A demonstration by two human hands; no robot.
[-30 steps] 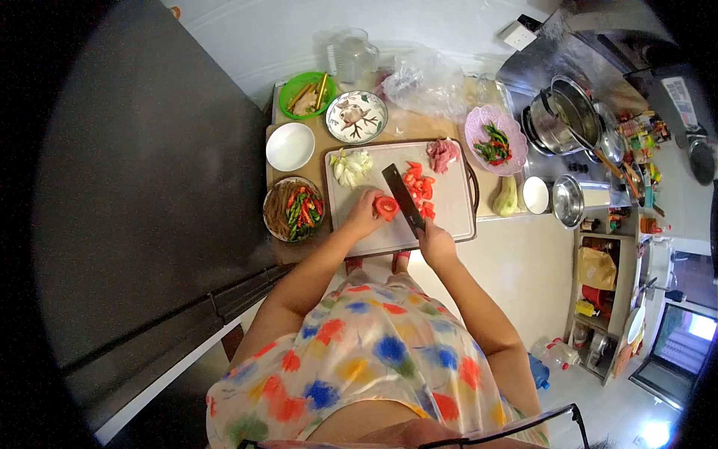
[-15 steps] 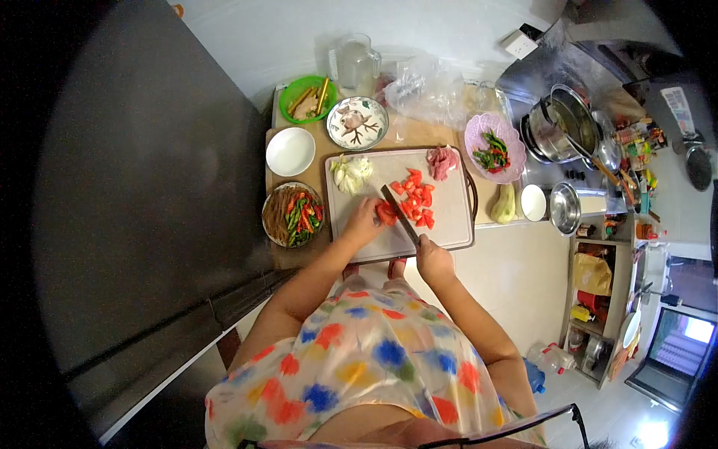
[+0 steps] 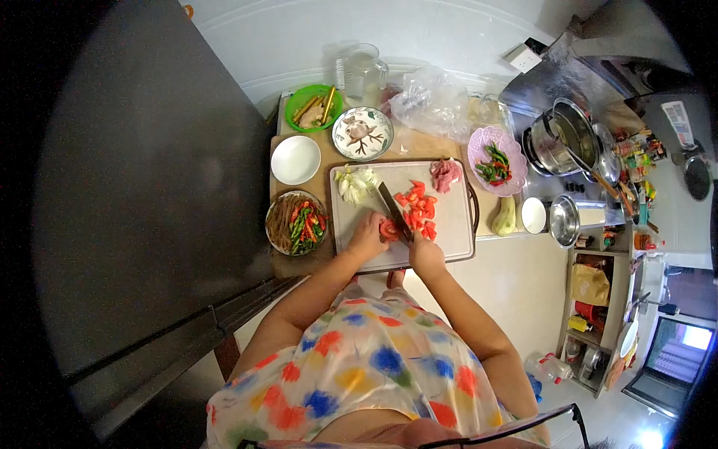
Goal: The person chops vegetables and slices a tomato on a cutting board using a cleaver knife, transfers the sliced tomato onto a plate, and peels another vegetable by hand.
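My right hand (image 3: 426, 254) is closed round the handle of a dark cleaver (image 3: 393, 210), its blade slanting up and left. Under my left hand (image 3: 366, 238), whose fingers are bent round it, a tomato piece (image 3: 389, 230) rests on the cutting board (image 3: 360, 218) against the blade. Red tomato chunks (image 3: 419, 208) lie just right of the cleaver. Chopped white and pale green vegetable (image 3: 356, 183) is at the board's upper left, and raw pink meat (image 3: 446, 175) at its upper right.
Left of the board are a white bowl (image 3: 295, 159) and a bowl of sliced peppers (image 3: 297, 222). Behind stand a patterned plate (image 3: 363, 133), green basket (image 3: 313, 108) and glass jug (image 3: 363, 72). A pink dish (image 3: 496, 161), eggplant-like vegetable (image 3: 505, 216) and pot (image 3: 572, 134) are at right.
The cleaver first came left onto the tomato; its blade now stands beside the held piece. The board and counter have shifted lower in view. Both hands keep their hold.
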